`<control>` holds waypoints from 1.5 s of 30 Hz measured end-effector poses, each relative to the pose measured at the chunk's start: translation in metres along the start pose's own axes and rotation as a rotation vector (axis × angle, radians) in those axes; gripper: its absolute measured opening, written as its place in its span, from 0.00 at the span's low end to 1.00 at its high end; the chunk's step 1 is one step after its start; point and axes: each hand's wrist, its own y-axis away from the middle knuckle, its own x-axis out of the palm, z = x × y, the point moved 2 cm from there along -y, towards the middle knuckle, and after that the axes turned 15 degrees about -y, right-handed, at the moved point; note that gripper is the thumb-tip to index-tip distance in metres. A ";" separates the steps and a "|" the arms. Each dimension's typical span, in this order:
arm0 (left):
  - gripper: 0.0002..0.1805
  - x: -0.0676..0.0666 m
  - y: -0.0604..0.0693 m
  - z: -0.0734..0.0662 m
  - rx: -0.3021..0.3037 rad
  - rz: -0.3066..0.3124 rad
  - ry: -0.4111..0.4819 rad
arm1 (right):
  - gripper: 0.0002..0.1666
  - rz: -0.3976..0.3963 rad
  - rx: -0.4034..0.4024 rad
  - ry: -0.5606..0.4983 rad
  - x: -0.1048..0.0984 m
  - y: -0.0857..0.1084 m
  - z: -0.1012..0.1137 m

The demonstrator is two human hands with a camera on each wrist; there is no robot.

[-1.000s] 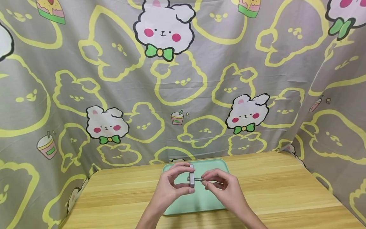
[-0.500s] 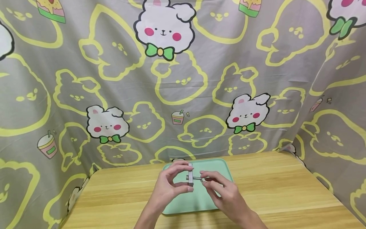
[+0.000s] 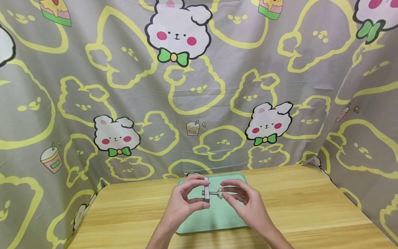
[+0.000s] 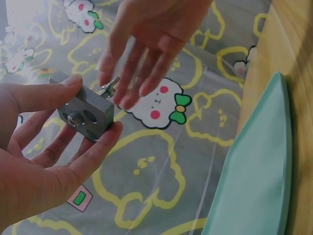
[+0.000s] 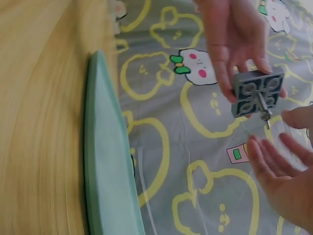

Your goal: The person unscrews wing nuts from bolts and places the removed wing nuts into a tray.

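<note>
My left hand [image 3: 183, 199] grips a grey square block [image 3: 207, 190] by its edges, between thumb and fingers. In the left wrist view the block [image 4: 85, 111] shows round holes and a bolt head in one of them. The bolt's threaded shaft [image 5: 261, 102] sticks out of the other, hollowed face, with a wing nut [image 3: 220, 193] on its far end. My right hand [image 3: 245, 200] is beside the wing nut, thumb and fingers spread apart on either side of it. In the right wrist view those fingers [image 5: 274, 161] look clear of the nut.
Beneath both hands a pale green tray [image 3: 214, 221] lies on the wooden table [image 3: 298, 207]. A grey curtain [image 3: 192, 97] with cartoon rabbits hangs behind the table and along its sides.
My right hand's fingers were at the shaft's end, then shifted around it, and now are spread apart beside the wing nut, which shows plainly. My left hand and the block moved slightly left.
</note>
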 end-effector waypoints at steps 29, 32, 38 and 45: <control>0.26 0.009 -0.001 0.001 -0.029 0.016 -0.070 | 0.18 -0.063 0.368 -0.181 -0.003 0.000 0.001; 0.26 0.008 -0.001 0.001 -0.018 0.013 -0.056 | 0.15 -0.058 0.323 -0.136 -0.001 0.000 0.002; 0.26 0.005 -0.001 0.001 0.010 0.023 -0.022 | 0.05 -0.037 0.138 -0.021 0.002 0.001 0.004; 0.27 0.001 0.000 0.001 0.013 0.021 0.003 | 0.15 0.101 -0.348 0.239 0.005 0.001 0.005</control>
